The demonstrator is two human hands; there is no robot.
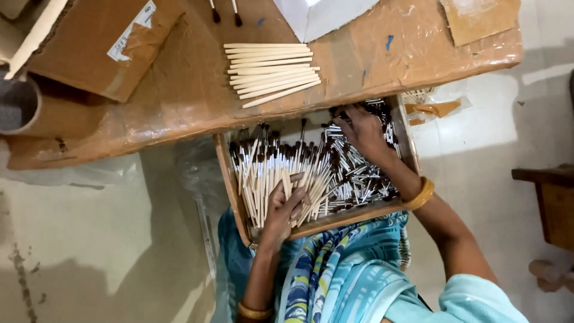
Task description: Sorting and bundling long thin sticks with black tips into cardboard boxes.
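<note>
A shallow cardboard box (229,179) on my lap holds several small brushes with pale wooden handles and dark tips (258,164) on its left side. Loose silver ferrules with dark bristles (359,176) fill its right side. My left hand (282,210) is closed around a bunch of the wooden-handled brushes near the box's near edge. My right hand (362,133) reaches into the ferrule pile at the far right corner, fingers curled down among the pieces; what it grips is hidden. Both wrists wear a gold bangle.
A low table wrapped in brown paper (179,96) overhangs the box's far edge. On it lie a stack of plain wooden sticks (272,73), two finished brushes (224,13), white paper (317,15) and a cardboard carton (101,48). A wooden stool (553,200) stands right.
</note>
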